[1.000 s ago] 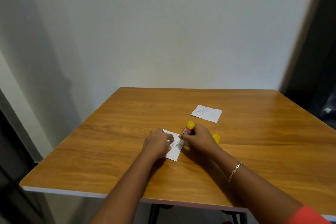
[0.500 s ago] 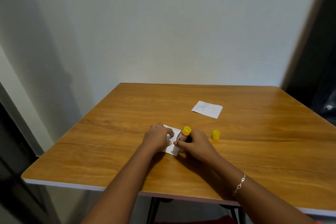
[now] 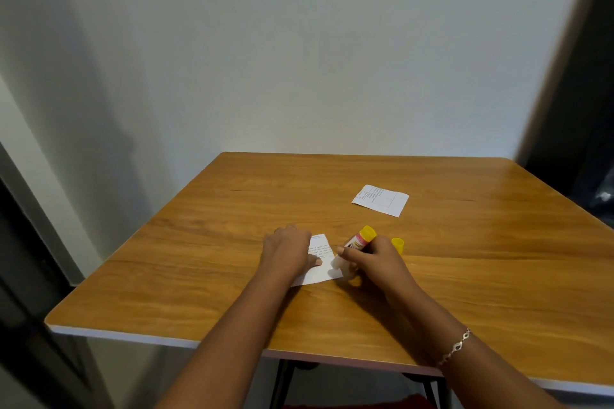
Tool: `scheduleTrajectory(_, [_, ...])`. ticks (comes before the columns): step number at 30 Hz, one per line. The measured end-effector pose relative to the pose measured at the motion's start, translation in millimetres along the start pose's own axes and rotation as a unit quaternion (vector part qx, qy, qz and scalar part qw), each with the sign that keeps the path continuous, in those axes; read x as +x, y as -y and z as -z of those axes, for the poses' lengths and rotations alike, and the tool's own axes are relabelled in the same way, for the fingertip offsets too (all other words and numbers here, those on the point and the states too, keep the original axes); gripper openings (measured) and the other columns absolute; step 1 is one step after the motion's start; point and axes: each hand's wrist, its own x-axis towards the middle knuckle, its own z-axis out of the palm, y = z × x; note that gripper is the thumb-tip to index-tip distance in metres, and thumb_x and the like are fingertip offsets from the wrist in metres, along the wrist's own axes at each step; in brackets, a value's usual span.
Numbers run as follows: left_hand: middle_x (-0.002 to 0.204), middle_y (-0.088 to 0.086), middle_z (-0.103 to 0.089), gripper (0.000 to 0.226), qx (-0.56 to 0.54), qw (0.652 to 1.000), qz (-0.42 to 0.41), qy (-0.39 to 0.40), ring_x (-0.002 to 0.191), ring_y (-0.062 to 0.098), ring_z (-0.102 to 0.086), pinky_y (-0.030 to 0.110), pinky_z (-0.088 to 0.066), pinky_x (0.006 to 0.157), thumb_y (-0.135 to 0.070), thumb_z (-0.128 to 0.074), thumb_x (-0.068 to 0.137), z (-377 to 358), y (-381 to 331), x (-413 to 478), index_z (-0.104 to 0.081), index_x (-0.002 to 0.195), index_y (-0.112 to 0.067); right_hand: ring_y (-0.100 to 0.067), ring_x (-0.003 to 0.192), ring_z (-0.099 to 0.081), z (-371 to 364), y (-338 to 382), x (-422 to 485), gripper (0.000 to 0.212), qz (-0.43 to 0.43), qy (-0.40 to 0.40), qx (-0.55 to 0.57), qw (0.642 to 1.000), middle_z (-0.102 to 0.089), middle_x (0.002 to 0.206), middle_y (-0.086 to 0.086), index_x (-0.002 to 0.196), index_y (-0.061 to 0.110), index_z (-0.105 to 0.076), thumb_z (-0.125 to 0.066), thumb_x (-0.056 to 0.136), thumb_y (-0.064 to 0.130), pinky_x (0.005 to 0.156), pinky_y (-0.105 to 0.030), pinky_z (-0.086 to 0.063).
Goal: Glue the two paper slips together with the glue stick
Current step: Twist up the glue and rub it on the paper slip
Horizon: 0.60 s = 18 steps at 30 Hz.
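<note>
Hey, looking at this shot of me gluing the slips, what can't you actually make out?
Head view only:
- Glue tip of the yellow-ended glue stick: hidden by the right hand.
- Print on the near white paper slip: too small, partly under the left hand.
- Print on the far white slip: too small.
- Yellow cap: half hidden behind the right hand.

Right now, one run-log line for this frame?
step: gluing | left hand: pinning near slip | right hand: glue stick tilted, tip on slip | cap: off, on table | far slip: untouched
</note>
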Motion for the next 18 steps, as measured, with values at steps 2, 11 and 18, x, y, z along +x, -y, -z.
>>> scheduleTrajectory(2, [0.112,0.008,-0.061,0.041,-0.017,1.0,0.001,0.007,0.105,0.027,-0.055,0.034,-0.041,0.079,-0.047,-0.062,0.08,2,1,1,-0.054,0.102,-0.013,-0.018,0.056,-0.057,2,0,-2,0.011,-0.015,0.0,0.037,0.999,-0.063,0.062,-0.006,0.075,0.007,-0.065,-0.067,0.079,0.017,0.049,-0.028,-0.044])
scheduleTrajectory(11, [0.081,0.004,-0.053,0.032,-0.071,0.993,-0.027,0.086,0.082,0.022,-0.048,0.03,-0.033,0.061,-0.017,-0.068,0.079,15,12,8,-0.04,0.064,-0.017,-0.007,0.045,-0.05,-24,10,-8,0.01,-0.02,0.101,0.037,0.994,-0.057,0.042,0.009,0.079,0.009,-0.064,-0.068,0.079,0.018,0.047,-0.022,-0.043])
scheduleTrajectory(18, [0.083,0.007,-0.054,0.034,-0.086,0.994,-0.031,0.056,0.084,0.028,-0.052,0.029,-0.034,0.064,-0.006,-0.056,0.079,7,16,10,-0.033,0.06,-0.021,0.0,0.046,-0.055,-42,16,-10,0.008,0.005,0.139,-0.016,0.99,-0.059,0.067,0.005,0.082,0.024,-0.059,-0.065,0.081,0.019,0.048,-0.018,-0.047])
